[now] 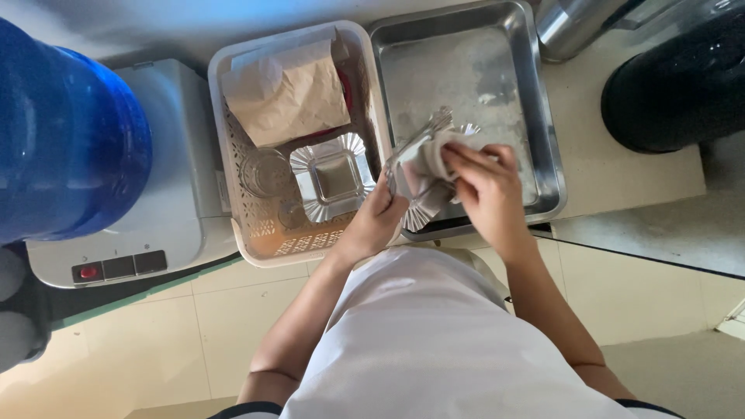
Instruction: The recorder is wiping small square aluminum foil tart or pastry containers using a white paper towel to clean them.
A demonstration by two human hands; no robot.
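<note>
My left hand grips a small square metal tin with a fluted rim, tilted on its side over the near edge of a steel tray. My right hand presses a pale cloth into the tin. A second fluted tin lies flat in a white plastic basket just left of my hands.
The basket also holds a brown paper bag and a clear glass jar. A water dispenser with a blue bottle stands at left. A steel cylinder and a black round container sit at right.
</note>
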